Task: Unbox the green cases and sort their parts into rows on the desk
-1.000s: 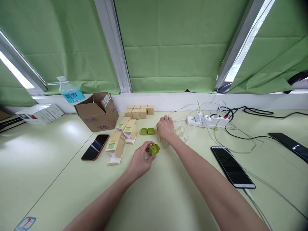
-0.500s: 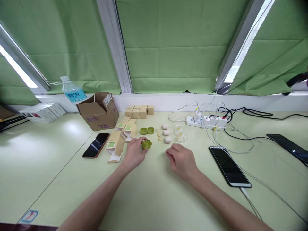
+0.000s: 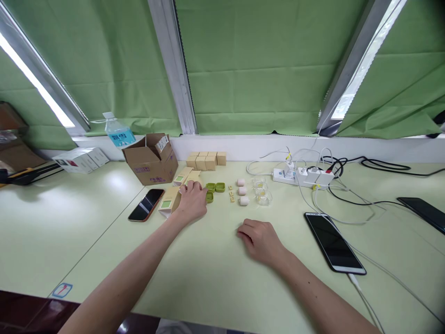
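My left hand (image 3: 192, 202) lies over a small cardboard box (image 3: 194, 176), its fingers curled down onto it and their tips partly hidden. Just right of that hand is a green tray (image 3: 209, 197), partly covered, with two more green trays (image 3: 219, 187) behind it. Other small boxes with green labels, one of them a front box (image 3: 169, 203), stand to the left. My right hand (image 3: 259, 239) rests on the table with curled fingers, and nothing shows in it. Beyond it are small yellow pieces (image 3: 232, 194), pale pink cylinders (image 3: 243, 201) and clear plastic cases (image 3: 264, 198).
Several closed small boxes (image 3: 205, 161) stand by the wall, right of a large open carton (image 3: 153, 160). A phone (image 3: 146, 205) lies left, and another phone (image 3: 335, 243) with a cable lies right. A power strip (image 3: 302, 176) with tangled cords sits behind.
My left hand has let go of the green tray, which now sits by the other two, and has moved left onto a small box. My right hand stays nearly in place; the view has shifted slightly.
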`<state>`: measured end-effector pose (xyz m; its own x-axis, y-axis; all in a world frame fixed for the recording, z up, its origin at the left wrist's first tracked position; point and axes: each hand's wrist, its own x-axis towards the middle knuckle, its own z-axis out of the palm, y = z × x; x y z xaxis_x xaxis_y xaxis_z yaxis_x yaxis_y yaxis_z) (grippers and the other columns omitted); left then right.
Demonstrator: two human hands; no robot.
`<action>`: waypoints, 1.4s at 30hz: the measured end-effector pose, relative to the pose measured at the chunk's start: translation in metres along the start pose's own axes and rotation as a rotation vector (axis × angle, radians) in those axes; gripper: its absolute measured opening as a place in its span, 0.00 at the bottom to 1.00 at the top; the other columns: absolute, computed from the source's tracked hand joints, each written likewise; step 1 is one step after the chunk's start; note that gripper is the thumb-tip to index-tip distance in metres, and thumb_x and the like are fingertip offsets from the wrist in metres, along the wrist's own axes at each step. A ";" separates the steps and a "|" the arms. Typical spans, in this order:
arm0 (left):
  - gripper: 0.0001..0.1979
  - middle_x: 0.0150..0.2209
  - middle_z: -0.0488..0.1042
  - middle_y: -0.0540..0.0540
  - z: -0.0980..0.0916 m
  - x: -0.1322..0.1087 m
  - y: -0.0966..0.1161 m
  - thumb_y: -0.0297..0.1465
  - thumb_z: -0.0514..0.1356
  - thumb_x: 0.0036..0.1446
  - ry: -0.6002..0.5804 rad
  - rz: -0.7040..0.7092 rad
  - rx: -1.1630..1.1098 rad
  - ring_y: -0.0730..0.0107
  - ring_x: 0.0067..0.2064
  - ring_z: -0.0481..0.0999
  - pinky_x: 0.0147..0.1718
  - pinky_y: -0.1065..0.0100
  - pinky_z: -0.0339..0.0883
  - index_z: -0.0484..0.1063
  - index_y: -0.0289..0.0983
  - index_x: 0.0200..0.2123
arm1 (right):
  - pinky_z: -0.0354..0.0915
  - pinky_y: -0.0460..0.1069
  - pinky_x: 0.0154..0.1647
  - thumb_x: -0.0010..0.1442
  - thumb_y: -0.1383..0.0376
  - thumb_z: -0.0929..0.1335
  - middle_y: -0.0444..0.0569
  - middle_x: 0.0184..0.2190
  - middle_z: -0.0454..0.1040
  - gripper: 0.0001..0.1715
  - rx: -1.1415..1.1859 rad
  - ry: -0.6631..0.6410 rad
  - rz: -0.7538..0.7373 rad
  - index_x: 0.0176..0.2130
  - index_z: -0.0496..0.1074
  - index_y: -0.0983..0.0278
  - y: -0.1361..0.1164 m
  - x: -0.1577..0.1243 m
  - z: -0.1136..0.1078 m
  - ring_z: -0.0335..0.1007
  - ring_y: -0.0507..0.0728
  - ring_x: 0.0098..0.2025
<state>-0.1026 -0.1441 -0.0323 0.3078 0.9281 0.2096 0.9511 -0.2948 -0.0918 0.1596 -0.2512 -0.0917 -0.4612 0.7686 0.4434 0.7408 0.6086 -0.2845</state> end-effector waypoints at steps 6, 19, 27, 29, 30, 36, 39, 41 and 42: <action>0.26 0.57 0.71 0.33 -0.010 0.011 -0.001 0.27 0.62 0.56 0.044 0.025 0.023 0.39 0.60 0.63 0.52 0.46 0.58 0.74 0.40 0.59 | 0.46 0.50 0.29 0.68 0.70 0.65 0.45 0.31 0.77 0.13 0.031 -0.007 0.016 0.36 0.77 0.62 0.001 0.000 0.001 0.69 0.52 0.31; 0.40 0.65 0.63 0.25 -0.001 0.173 0.000 0.27 0.59 0.58 0.113 -0.040 0.032 0.33 0.67 0.58 0.61 0.42 0.54 0.56 0.34 0.73 | 0.46 0.50 0.30 0.68 0.68 0.65 0.45 0.30 0.76 0.11 0.030 -0.023 0.003 0.35 0.76 0.62 0.000 0.005 0.002 0.67 0.52 0.30; 0.31 0.68 0.61 0.23 0.024 0.221 0.018 0.28 0.62 0.58 0.048 -0.013 0.067 0.31 0.73 0.51 0.66 0.36 0.46 0.66 0.30 0.65 | 0.44 0.51 0.30 0.68 0.67 0.66 0.45 0.30 0.75 0.11 -0.011 -0.071 0.007 0.32 0.73 0.63 -0.003 0.007 0.000 0.65 0.51 0.29; 0.30 0.69 0.61 0.23 0.026 0.224 0.020 0.27 0.62 0.59 0.071 0.012 0.074 0.34 0.75 0.49 0.69 0.39 0.44 0.66 0.28 0.65 | 0.43 0.50 0.29 0.67 0.66 0.66 0.45 0.30 0.75 0.11 -0.024 -0.080 0.009 0.32 0.71 0.63 -0.004 0.007 0.000 0.65 0.51 0.29; 0.30 0.68 0.62 0.23 0.027 0.224 0.021 0.27 0.62 0.60 0.083 0.027 0.076 0.36 0.75 0.50 0.70 0.41 0.44 0.66 0.27 0.65 | 0.43 0.50 0.29 0.67 0.66 0.66 0.44 0.30 0.75 0.11 -0.029 -0.084 0.010 0.31 0.71 0.62 -0.004 0.007 -0.001 0.65 0.51 0.28; 0.23 0.63 0.71 0.38 0.029 0.219 0.024 0.39 0.64 0.69 0.160 0.050 0.082 0.50 0.62 0.73 0.61 0.43 0.69 0.70 0.36 0.62 | 0.43 0.50 0.29 0.66 0.67 0.67 0.45 0.30 0.76 0.09 -0.039 -0.090 0.015 0.31 0.71 0.62 -0.006 0.008 -0.002 0.67 0.52 0.29; 0.22 0.61 0.73 0.38 0.028 0.214 0.024 0.39 0.64 0.69 0.181 0.040 0.072 0.53 0.58 0.77 0.56 0.47 0.75 0.71 0.36 0.61 | 0.43 0.50 0.29 0.66 0.66 0.67 0.45 0.30 0.76 0.09 -0.051 -0.084 0.009 0.32 0.72 0.62 -0.005 0.008 -0.001 0.67 0.52 0.29; 0.21 0.60 0.74 0.38 0.027 0.212 0.024 0.38 0.64 0.69 0.178 0.032 0.064 0.54 0.57 0.78 0.54 0.48 0.76 0.71 0.36 0.61 | 0.43 0.50 0.29 0.66 0.66 0.67 0.45 0.31 0.76 0.09 -0.063 -0.077 0.009 0.32 0.71 0.62 -0.006 0.007 -0.001 0.67 0.51 0.29; 0.21 0.60 0.74 0.38 0.027 0.211 0.024 0.38 0.64 0.69 0.174 0.026 0.061 0.55 0.56 0.78 0.54 0.49 0.76 0.72 0.36 0.61 | 0.43 0.50 0.29 0.66 0.66 0.67 0.45 0.30 0.76 0.09 -0.069 -0.075 0.009 0.32 0.71 0.62 -0.006 0.007 -0.001 0.67 0.51 0.29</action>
<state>-0.0149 0.0510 -0.0162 0.3369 0.8652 0.3714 0.9412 -0.2992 -0.1568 0.1522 -0.2494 -0.0864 -0.4875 0.7885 0.3751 0.7760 0.5881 -0.2278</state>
